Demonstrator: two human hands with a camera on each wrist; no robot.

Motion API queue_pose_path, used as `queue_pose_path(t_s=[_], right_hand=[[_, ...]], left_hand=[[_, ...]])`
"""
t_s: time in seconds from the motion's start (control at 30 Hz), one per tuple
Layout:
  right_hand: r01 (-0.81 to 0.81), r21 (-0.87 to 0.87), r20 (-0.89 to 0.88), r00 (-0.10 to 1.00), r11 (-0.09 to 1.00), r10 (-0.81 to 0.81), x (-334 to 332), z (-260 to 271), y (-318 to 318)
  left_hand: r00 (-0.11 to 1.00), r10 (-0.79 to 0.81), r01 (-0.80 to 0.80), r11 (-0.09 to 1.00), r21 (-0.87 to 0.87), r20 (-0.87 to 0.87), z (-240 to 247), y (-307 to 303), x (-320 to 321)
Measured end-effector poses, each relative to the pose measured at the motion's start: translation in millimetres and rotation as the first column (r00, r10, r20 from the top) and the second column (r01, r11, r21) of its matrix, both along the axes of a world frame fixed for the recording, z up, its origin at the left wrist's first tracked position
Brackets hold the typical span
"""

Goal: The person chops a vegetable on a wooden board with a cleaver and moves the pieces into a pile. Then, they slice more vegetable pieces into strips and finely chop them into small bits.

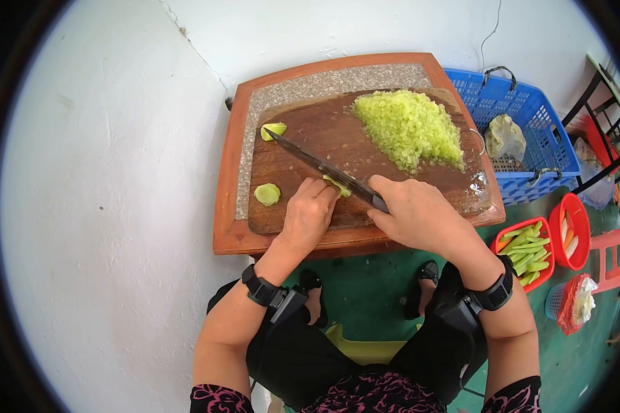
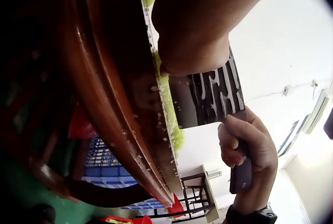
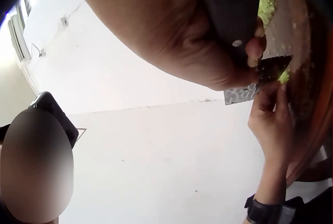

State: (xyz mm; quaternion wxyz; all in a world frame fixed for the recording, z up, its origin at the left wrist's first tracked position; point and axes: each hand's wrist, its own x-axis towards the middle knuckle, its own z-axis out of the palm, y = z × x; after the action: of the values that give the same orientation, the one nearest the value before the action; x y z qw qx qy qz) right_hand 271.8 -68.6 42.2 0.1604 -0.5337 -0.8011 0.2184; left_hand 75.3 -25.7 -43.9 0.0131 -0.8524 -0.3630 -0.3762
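Note:
My right hand (image 1: 420, 213) grips the dark handle of a cleaver (image 1: 310, 159), whose broad patterned blade (image 2: 216, 94) shows in the left wrist view. The blade slants to the far left over a wooden cutting board (image 1: 303, 127). Close beside the blade, the bent fingers of my left hand (image 1: 308, 212) hold a small pale-green vegetable piece (image 1: 339, 187) down on the board; the fingers partly hide it. One cut green chunk (image 1: 274, 129) lies by the cleaver's tip and a round green slice (image 1: 267, 194) near the left edge. A heap of finely chopped green vegetable (image 1: 410, 131) covers the board's far right.
The board sits on a wood-rimmed table (image 1: 229, 199) against a white wall. At right stand a blue crate (image 1: 530, 103) holding a plastic bag, a red basket of green stalks (image 1: 528, 251), a red bowl (image 1: 580, 213) and a pink stool (image 1: 614, 258).

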Motion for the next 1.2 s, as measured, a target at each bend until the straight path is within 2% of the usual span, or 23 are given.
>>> queue_pose_path(t_s=[0.23, 0.33, 0.53, 0.73, 0.93, 1.2], right_hand=[[-0.048, 0.028, 0.030, 0.998, 0.998, 0.047, -3.7, -3.4, 1.6], [-0.070, 0.019, -0.011, 0.997, 0.997, 0.070, -1.5, -7.0, 9.3], [-0.032, -0.014, -0.003, 0.999, 0.999, 0.032, -8.0, -19.3, 16.1], [0.010, -0.087, -0.013, 1.000, 0.996, -0.011, 1.4, -1.8, 17.1], [0.011, -0.020, -0.030, 0.999, 1.000, -0.011, 0.6, 6.8, 6.4], [-0.024, -0.014, 0.035, 0.999, 1.000, 0.024, -4.2, 4.6, 1.9]], left_hand=[[1.000, 0.016, -0.016, 1.000, -0.011, -0.025, 2.6, 0.0, 0.7], [0.999, 0.011, -0.011, 1.000, -0.007, -0.039, 4.1, 1.0, 0.9], [1.000, 0.017, -0.017, 1.000, -0.025, -0.025, 0.8, 1.1, -0.2], [1.000, -0.005, 0.005, 1.000, -0.031, 0.014, 0.8, -0.6, -3.1], [1.000, -0.008, 0.008, 1.000, -0.018, 0.020, -3.9, 0.9, -3.4], [1.000, -0.006, 0.006, 1.000, -0.001, -0.020, 1.8, 1.8, -2.7]])
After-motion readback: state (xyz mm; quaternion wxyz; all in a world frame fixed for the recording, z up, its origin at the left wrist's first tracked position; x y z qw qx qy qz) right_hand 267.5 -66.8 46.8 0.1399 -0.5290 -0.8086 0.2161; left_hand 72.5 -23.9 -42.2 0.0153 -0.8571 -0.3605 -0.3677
